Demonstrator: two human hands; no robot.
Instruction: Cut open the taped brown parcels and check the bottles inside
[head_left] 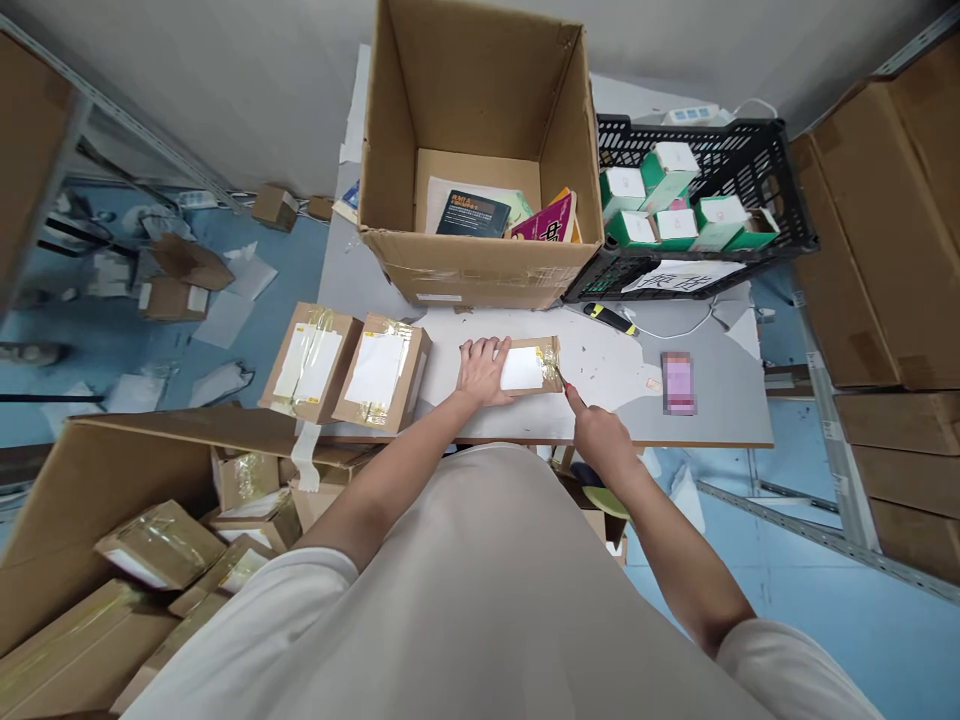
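Observation:
A small taped cardboard box (523, 368) with a white label lies on the table in front of me. My left hand (482, 373) grips its left end, fingers over the far side and thumb near the close edge. In my right hand (602, 440) is a slim red-handled box cutter (568, 385), index finger stretched along it. Its tip touches the tape at the box's right end. To the left stand two larger labelled parcels, one parcel (380, 372) nearer my left hand and another parcel (310, 362) beside it.
At the back, a large open carton (480, 270) holds several books. Beside it a black crate (799, 215) contains green-and-white boxes. A yellow-black cutter (611, 318) and a blurred pink item (679, 383) lie right. Lower left, a big carton (45, 500) holds several parcels.

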